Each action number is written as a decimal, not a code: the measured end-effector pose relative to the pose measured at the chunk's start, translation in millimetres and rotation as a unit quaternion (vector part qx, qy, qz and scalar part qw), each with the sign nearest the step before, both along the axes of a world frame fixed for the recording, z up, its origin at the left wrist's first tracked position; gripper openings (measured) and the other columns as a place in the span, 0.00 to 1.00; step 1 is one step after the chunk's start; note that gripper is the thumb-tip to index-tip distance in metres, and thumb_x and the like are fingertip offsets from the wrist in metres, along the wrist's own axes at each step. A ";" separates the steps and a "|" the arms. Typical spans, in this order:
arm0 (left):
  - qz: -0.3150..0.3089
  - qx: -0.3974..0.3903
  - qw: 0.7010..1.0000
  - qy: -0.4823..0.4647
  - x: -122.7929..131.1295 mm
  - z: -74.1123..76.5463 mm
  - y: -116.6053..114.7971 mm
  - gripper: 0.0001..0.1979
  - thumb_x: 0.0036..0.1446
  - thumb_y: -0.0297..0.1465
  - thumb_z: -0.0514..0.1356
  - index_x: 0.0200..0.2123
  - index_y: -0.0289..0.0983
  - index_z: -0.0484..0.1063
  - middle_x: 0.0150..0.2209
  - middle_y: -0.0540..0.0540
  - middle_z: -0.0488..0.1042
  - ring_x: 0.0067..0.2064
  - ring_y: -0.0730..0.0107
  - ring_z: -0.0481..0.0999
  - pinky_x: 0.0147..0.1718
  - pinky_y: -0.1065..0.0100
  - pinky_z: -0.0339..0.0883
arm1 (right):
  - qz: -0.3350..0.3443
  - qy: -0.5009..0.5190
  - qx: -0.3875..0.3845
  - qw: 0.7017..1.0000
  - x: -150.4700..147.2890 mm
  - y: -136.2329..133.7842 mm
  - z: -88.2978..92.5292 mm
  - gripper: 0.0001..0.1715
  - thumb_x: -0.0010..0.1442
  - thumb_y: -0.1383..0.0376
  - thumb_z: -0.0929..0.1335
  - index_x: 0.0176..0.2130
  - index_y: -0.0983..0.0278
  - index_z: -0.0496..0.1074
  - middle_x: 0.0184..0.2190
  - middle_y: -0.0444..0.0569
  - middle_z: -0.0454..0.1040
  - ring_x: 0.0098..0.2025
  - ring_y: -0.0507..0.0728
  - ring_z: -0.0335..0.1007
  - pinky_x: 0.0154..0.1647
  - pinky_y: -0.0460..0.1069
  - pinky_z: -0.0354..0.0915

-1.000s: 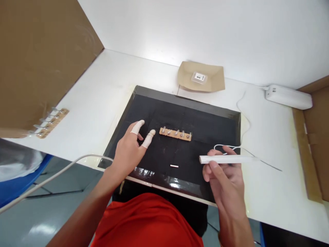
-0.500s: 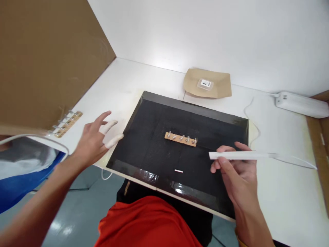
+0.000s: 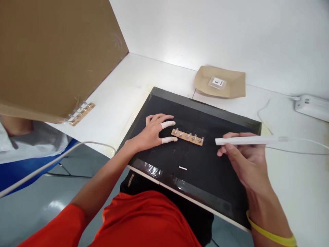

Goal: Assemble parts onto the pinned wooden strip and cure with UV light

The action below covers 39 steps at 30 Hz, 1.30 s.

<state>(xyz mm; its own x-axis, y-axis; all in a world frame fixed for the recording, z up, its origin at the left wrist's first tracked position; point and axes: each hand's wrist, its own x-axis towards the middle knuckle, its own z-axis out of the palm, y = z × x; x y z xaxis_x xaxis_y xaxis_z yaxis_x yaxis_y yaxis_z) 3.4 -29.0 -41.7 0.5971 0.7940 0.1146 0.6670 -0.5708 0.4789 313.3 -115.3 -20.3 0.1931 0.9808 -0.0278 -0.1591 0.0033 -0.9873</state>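
Note:
On the black mat (image 3: 159, 103) lies a short tan strip (image 3: 187, 137) carrying several small clear pieces with metal bits. My left hand (image 3: 155, 132) is at the strip's left end, thumb and forefinger apart in white finger cots; whether they touch it I cannot tell. In my right hand (image 3: 246, 151), a white pen-shaped tool (image 3: 246, 140) with a thin cord is gripped, its blunt tip pointing left above the mat, right of the strip. Nearer my body, a small thin silvery-white rod (image 3: 183, 168) rests on the mat.
A brown paper tray (image 3: 235, 90) holding a small clear labelled case (image 3: 217, 82) stands at the back. Another strip with clear pieces (image 3: 81, 114) lies beside the brown partition (image 3: 64, 51). A white power strip (image 3: 312, 107) sits far right. At left, part of another person shows beyond a pale cable (image 3: 51, 169).
My left hand has moved right, from beside the mat to the left end of the strip. My right hand still holds the pen-shaped tool. The view has shifted slightly.

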 end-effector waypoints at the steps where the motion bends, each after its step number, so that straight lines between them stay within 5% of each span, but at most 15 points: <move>1: -0.003 0.002 1.000 -0.007 1.4 -1.2 2.0 0.24 0.62 0.43 0.71 0.58 0.44 0.74 0.68 0.39 0.71 0.70 0.46 0.65 0.65 0.46 0.51 | 0.019 -0.013 -0.002 1.000 4.1 4.7 0.6 0.27 0.57 0.66 0.79 0.50 0.52 0.66 0.43 0.41 0.81 0.29 0.50 0.77 0.32 0.48 0.79; 7: 0.003 0.023 0.999 -0.045 7.5 -5.7 1.5 0.11 0.64 0.40 0.70 0.48 0.47 0.82 0.64 0.44 0.75 0.69 0.48 0.66 0.63 0.47 0.50 | 0.048 0.017 -0.017 0.999 13.6 21.0 1.4 0.29 0.56 0.66 0.79 0.52 0.52 0.69 0.40 0.41 0.81 0.27 0.50 0.75 0.24 0.46 0.77; 19: 0.008 0.022 0.998 -0.055 7.2 -7.1 3.1 0.08 0.67 0.38 0.67 0.48 0.50 0.84 0.62 0.48 0.78 0.67 0.51 0.68 0.61 0.49 0.52 | 0.068 0.062 -0.039 0.995 -0.6 14.9 -9.8 0.17 0.54 0.65 0.80 0.40 0.57 0.74 0.38 0.43 0.78 0.30 0.50 0.76 0.18 0.43 0.75; 39: 0.003 0.122 0.991 -0.062 6.8 -12.8 -0.4 0.07 0.68 0.35 0.65 0.41 0.47 0.85 0.57 0.44 0.81 0.64 0.52 0.72 0.59 0.48 0.58 | -0.003 -0.023 -0.044 0.999 -7.1 13.2 -12.7 0.15 0.55 0.63 0.80 0.42 0.59 0.78 0.47 0.48 0.84 0.40 0.56 0.85 0.31 0.47 0.84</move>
